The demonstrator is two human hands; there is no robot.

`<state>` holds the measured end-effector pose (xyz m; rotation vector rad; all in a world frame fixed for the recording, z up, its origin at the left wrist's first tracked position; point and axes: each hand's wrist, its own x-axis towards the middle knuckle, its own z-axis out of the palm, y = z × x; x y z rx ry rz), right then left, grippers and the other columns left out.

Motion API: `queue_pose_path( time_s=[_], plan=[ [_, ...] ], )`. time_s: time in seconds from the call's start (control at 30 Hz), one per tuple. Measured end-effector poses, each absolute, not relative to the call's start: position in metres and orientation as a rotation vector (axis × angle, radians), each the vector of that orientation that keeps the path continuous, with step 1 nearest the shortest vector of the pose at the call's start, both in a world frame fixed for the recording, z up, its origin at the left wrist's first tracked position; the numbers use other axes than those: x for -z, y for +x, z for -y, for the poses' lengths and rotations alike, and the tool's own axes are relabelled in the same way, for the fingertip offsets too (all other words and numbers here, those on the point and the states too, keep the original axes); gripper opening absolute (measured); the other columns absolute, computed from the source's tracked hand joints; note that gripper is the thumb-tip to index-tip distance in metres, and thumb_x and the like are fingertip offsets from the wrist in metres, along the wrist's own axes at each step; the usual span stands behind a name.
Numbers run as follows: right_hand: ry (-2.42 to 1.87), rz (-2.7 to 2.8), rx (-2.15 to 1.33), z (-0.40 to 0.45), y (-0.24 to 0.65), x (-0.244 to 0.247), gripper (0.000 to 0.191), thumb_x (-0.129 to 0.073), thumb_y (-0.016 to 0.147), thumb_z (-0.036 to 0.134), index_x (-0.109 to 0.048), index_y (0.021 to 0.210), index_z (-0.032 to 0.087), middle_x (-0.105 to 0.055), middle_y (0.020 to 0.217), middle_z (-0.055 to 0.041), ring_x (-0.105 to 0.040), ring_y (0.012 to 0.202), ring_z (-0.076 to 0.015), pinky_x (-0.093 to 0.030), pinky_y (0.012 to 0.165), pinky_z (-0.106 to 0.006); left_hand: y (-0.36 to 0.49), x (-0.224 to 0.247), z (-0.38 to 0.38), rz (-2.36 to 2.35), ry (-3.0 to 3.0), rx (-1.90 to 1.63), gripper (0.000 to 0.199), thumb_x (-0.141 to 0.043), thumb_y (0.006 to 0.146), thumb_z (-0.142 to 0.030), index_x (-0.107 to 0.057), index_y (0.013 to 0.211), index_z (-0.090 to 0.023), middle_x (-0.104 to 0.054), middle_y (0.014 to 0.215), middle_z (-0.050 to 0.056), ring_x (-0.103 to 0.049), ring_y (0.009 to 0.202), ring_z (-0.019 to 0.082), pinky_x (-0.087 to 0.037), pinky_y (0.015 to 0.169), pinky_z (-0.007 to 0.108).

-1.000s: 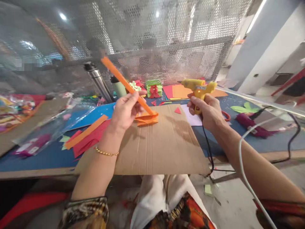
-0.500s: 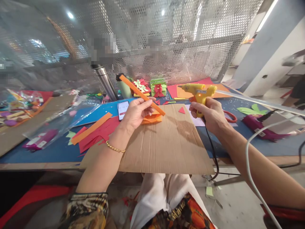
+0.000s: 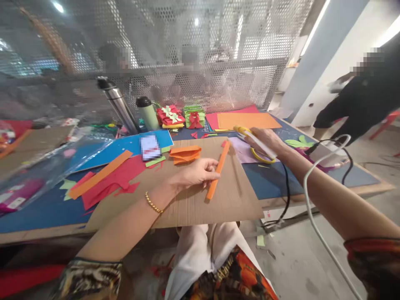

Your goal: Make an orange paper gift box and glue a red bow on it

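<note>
My left hand [image 3: 203, 173] pinches an orange paper strip [image 3: 222, 160] between thumb and fingers, low over the cardboard sheet [image 3: 187, 204]. Just beyond it, a folded orange paper piece [image 3: 185, 154] lies on the cardboard. My right hand [image 3: 267, 141] is closed round a yellow glue gun [image 3: 242, 130], low over the right of the table; the clear glue stick [image 3: 262, 143] points back toward me, and the grip is hidden by the hand. Beneath that hand, a yellow ring-shaped thing [image 3: 262, 159] rests on a pale purple sheet [image 3: 242, 150].
Red paper scraps [image 3: 108, 185] and an orange strip [image 3: 101, 175] lie left. A phone [image 3: 150, 146], green bottle [image 3: 147, 114], steel flask [image 3: 120, 106] and paper-decorated boxes [image 3: 194, 117] stand or lie behind. A white cable [image 3: 308, 200] crosses by my right arm. A person [image 3: 359, 91] stands at right.
My left hand has come down and nearer with the orange strip, turning it the other way. My right hand has lowered the glue gun toward the table. The view has swung right.
</note>
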<state>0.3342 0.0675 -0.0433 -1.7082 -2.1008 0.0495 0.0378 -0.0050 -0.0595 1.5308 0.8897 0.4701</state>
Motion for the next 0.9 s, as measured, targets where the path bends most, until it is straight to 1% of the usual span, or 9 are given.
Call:
queue_pose_path(
  time_s=[0.13, 0.27, 0.47, 0.6, 0.67, 0.73, 0.8, 0.87, 0.9],
  plan=[
    [-1.789, 2.35, 0.179, -0.076, 0.336, 0.059, 0.027, -0.052, 0.093, 0.031, -0.069, 0.106, 0.016, -0.077, 0.109, -0.0204, -0.069, 0.088, -0.0305, -0.038, 0.069, -0.036, 0.04, 0.06, 0.002, -0.926, 1.537, -0.541, 0.055, -0.069, 0.09, -0.014, -0.057, 0.142, -0.003, -0.06, 0.066, -0.005, -0.057, 0.054, 0.01, -0.044, 0.047, 0.021],
    [-1.786, 2.554, 0.448, -0.082, 0.335, 0.07, 0.037, -0.043, 0.1, 0.034, -0.069, 0.115, 0.011, -0.076, 0.112, -0.0224, -0.07, 0.099, -0.0328, -0.043, 0.082, -0.039, 0.039, 0.062, -0.002, -0.947, 1.537, -0.568, 0.058, -0.066, 0.091, -0.011, -0.053, 0.147, -0.003, -0.06, 0.067, -0.005, -0.057, 0.054, 0.01, -0.044, 0.047, 0.021],
    [-1.838, 2.572, 0.382, -0.082, 0.33, 0.067, 0.043, -0.044, 0.103, 0.038, -0.069, 0.124, 0.011, -0.074, 0.122, -0.0225, -0.07, 0.108, -0.0344, -0.046, 0.087, -0.041, 0.034, 0.062, -0.002, -0.882, 1.547, -0.549, 0.063, -0.069, 0.089, -0.015, -0.052, 0.149, -0.005, -0.063, 0.069, -0.004, -0.058, 0.054, 0.009, -0.044, 0.049, 0.022],
    [-1.864, 2.583, 0.293, -0.077, 0.331, 0.051, 0.049, -0.055, 0.099, 0.045, -0.068, 0.136, 0.015, -0.073, 0.125, -0.0232, -0.07, 0.111, -0.0369, -0.048, 0.087, -0.042, 0.033, 0.06, -0.001, -0.881, 1.518, -0.574, 0.053, -0.073, 0.086, -0.016, -0.06, 0.137, -0.009, -0.062, 0.068, -0.005, -0.057, 0.052, 0.009, -0.043, 0.047, 0.022],
    [-1.832, 2.487, 0.244, -0.072, 0.33, 0.04, 0.047, -0.062, 0.095, 0.047, -0.074, 0.129, 0.016, -0.074, 0.122, -0.0221, -0.07, 0.109, -0.0375, -0.049, 0.086, -0.043, 0.035, 0.058, 0.001, -0.91, 1.501, -0.588, 0.038, -0.073, 0.085, -0.015, -0.065, 0.123, -0.01, -0.063, 0.068, -0.005, -0.056, 0.051, 0.008, -0.042, 0.047, 0.022],
    [-1.713, 2.324, 0.112, -0.064, 0.323, 0.029, 0.036, -0.064, 0.095, 0.046, -0.08, 0.109, 0.017, -0.077, 0.109, -0.0184, -0.071, 0.099, -0.0338, -0.05, 0.082, -0.041, 0.037, 0.055, 0.003, -0.933, 1.495, -0.643, 0.019, -0.071, 0.086, -0.013, -0.066, 0.104, -0.012, -0.062, 0.066, -0.004, -0.055, 0.05, 0.007, -0.041, 0.047, 0.021],
    [-1.514, 2.16, -0.248, -0.054, 0.307, 0.021, 0.039, -0.06, 0.099, 0.05, -0.081, 0.09, 0.019, -0.077, 0.089, -0.0126, -0.071, 0.083, -0.0263, -0.05, 0.077, -0.038, 0.04, 0.052, 0.005, -0.932, 1.507, -0.763, 0.008, -0.07, 0.086, -0.013, -0.063, 0.091, -0.014, -0.06, 0.065, -0.004, -0.054, 0.052, 0.007, -0.039, 0.047, 0.02],
    [-1.217, 2.051, -0.728, -0.043, 0.285, 0.015, 0.05, -0.065, 0.094, 0.065, -0.08, 0.079, 0.02, -0.078, 0.082, -0.0102, -0.069, 0.076, -0.0215, -0.051, 0.071, -0.034, 0.041, 0.047, 0.006, -0.913, 1.531, -0.928, 0.007, -0.071, 0.086, -0.014, -0.063, 0.087, -0.015, -0.059, 0.067, -0.004, -0.055, 0.055, 0.007, -0.04, 0.05, 0.02],
    [-1.092, 1.976, -0.885, -0.039, 0.272, 0.014, 0.052, -0.07, 0.088, 0.071, -0.081, 0.08, 0.02, -0.079, 0.083, -0.0098, -0.069, 0.074, -0.0199, -0.052, 0.068, -0.033, 0.041, 0.044, 0.006, -0.905, 1.547, -1.011, 0.008, -0.071, 0.085, -0.014, -0.064, 0.088, -0.015, -0.059, 0.069, -0.004, -0.055, 0.057, 0.007, -0.042, 0.052, 0.02]
  ],
)
